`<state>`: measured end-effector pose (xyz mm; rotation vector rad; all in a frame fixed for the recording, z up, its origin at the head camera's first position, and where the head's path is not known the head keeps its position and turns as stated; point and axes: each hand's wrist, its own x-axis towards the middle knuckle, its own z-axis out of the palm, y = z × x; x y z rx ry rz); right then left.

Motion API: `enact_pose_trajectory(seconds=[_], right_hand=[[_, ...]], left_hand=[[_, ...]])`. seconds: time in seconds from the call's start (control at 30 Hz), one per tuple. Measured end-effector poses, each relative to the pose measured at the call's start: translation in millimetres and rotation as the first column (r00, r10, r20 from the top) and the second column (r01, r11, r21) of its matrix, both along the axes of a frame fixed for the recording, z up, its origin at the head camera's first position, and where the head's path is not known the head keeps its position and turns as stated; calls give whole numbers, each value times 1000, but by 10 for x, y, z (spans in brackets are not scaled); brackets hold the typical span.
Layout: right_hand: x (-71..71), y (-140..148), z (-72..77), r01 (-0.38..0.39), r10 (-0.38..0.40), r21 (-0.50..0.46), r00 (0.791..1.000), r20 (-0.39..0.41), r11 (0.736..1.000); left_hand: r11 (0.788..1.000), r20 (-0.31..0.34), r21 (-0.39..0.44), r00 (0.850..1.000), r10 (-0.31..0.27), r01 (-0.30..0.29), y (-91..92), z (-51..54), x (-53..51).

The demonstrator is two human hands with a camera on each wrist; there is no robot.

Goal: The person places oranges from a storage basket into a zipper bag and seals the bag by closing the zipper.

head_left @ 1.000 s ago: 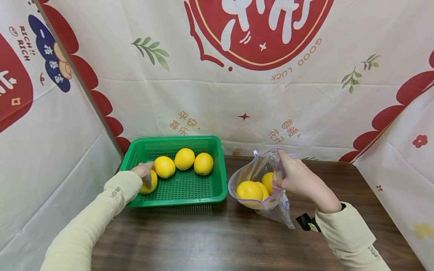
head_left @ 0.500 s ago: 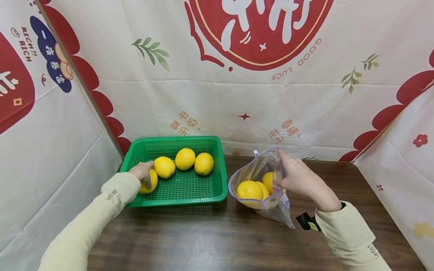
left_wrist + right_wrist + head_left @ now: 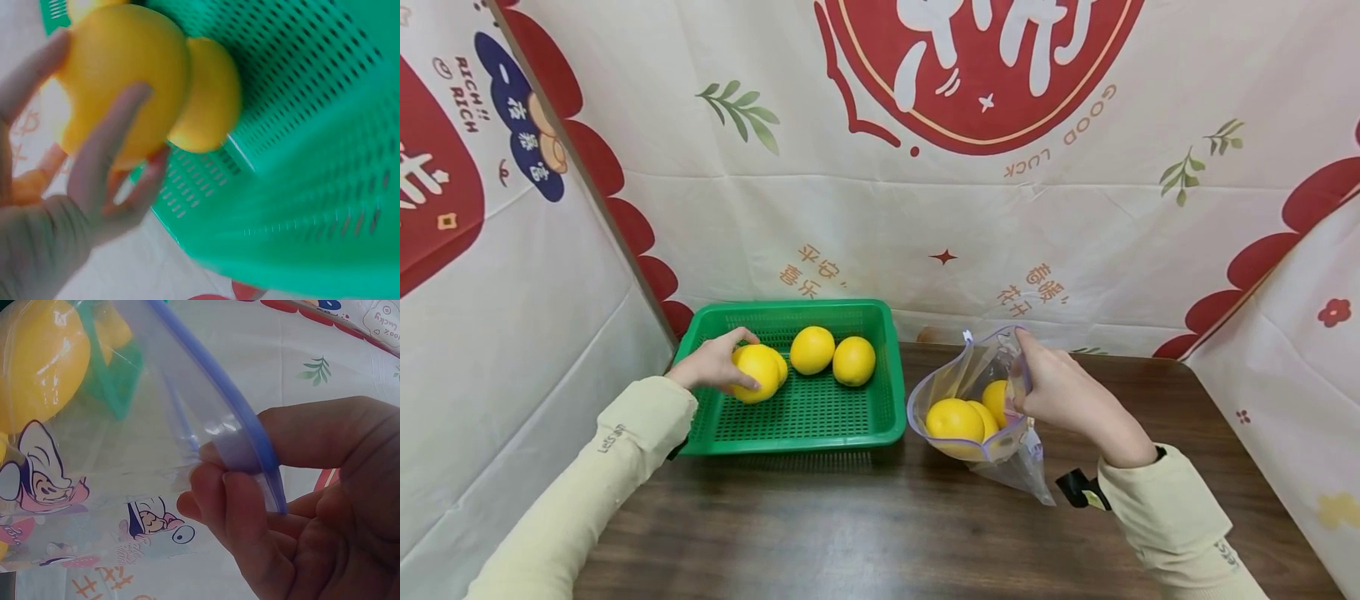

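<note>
White printed cloth [image 3: 550, 358] lines the left side. Left hand [image 3: 711, 364] grasps a yellow fruit [image 3: 756, 373] over the green basket [image 3: 820, 442], more fruits [image 3: 853, 361] inside. Dark wood surface [image 3: 850, 533] meets the back cloth [image 3: 865, 217]. Right hand [image 3: 1063, 396] pinches a clear bag [image 3: 1000, 450] by its edge, bagged fruits [image 3: 955, 421] within. Flower-print cloth [image 3: 1285, 358] far right.

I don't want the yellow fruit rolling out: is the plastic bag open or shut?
Open. The plastic bag gapes in the head view, showing yellow fruit inside; the right hand pinches its purple rim.
</note>
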<state>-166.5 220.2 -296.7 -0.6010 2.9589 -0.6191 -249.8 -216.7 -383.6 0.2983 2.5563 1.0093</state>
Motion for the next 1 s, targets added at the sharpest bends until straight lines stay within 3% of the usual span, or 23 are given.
enact_pose_trajectory(seconds=[0.07,0.17,0.27,0.4,0.47,0.67,0.83,1.0], right_hand=[[1,1,-2,3,-3,2,1000,3,1000],[-4,3,-7,9,-9,5,1000,3,1000],[-7,3,-10,10,-10,2,1000,1,1000],[-6,-3,-8,13,-13,-4,1000,3,1000],[-6,-7,-9,17,-17,-3,1000,9,1000],[-5,-20,3,22,-22,1,1000,20,1000],[-9,-23,2,21,-21,-1,1000,21,1000],[-9,-30,10,28,-28,8,999,26,1000]], left_hand=[[992,28,129,1000,13,-16,37,-3,9],[959,71,283,997,13,-33,136,-10,27],[915,107,402,994,-20,-25,295,14,54],[845,131,534,988,-79,-3,580,125,126],[818,127,576,987,-100,9,734,196,168],[772,126,635,982,-140,29,1167,338,278],[735,146,677,971,-192,43,1468,374,365],[696,182,716,948,-261,54,1768,346,474]])
